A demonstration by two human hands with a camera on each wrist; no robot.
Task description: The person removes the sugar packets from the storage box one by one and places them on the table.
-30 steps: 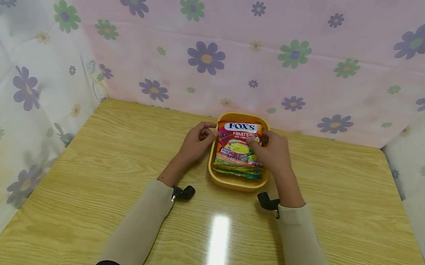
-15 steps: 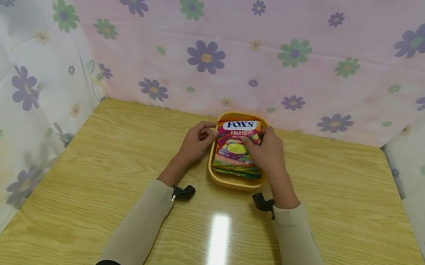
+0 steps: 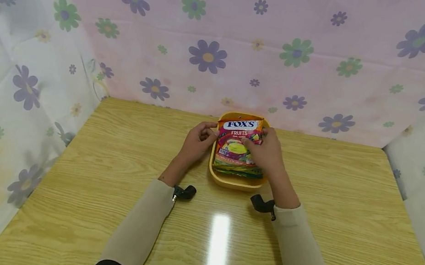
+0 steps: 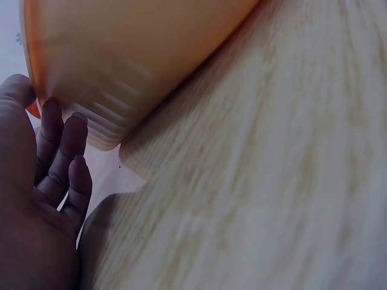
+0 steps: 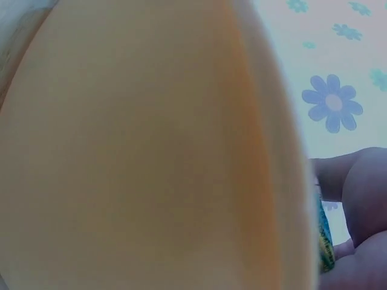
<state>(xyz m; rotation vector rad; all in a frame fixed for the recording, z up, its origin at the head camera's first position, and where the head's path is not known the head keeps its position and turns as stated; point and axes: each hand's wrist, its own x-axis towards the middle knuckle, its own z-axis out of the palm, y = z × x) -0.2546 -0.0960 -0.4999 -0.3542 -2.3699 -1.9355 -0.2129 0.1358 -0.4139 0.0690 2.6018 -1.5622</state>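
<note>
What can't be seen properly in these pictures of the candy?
Head view: most of the lower packets, covered by the top packet.
Head view: the top packet's right side, behind the right hand.
Left wrist view: inside of the tub, hidden by its wall.
Right wrist view: part of the right hand, cut off by the edge.

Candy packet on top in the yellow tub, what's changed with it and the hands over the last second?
The right hand moved slightly left, and the top candy packet shifted left with it, turning a little counterclockwise in the head view. No grip was visibly taken or released. The left hand stayed at the rim of the yellow tub, which stayed put.
</note>
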